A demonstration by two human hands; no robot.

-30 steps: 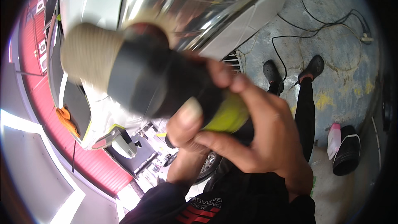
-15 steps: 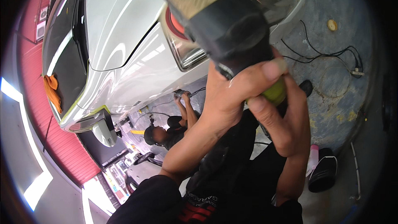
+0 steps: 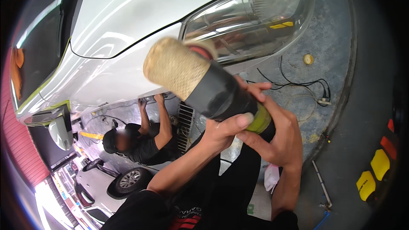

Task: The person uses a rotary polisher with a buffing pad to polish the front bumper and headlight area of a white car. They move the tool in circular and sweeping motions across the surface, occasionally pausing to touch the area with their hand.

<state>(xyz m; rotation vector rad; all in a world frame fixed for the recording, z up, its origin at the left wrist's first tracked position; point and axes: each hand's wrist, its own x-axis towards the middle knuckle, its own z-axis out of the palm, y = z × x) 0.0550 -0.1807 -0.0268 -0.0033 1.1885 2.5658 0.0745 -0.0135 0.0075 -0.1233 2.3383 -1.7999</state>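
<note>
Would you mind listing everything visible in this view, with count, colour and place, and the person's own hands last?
Polisher: one, black body, green band, tan wool pad, centre, held up in both hands.
Car: one, white, upper left, filling the top.
Headlight: one, clear lens, top right of the car.
Side mirror: one, white, far left.
Co-worker: one, dark shirt, crouched under the car's edge, arms raised to it.
Cable: one, black, on the grey floor at right.
Round disc: one, yellow, on the floor, upper right.
Left hand: one, gripping the polisher from below.
Right hand: one, wrapped round the green band.
</note>
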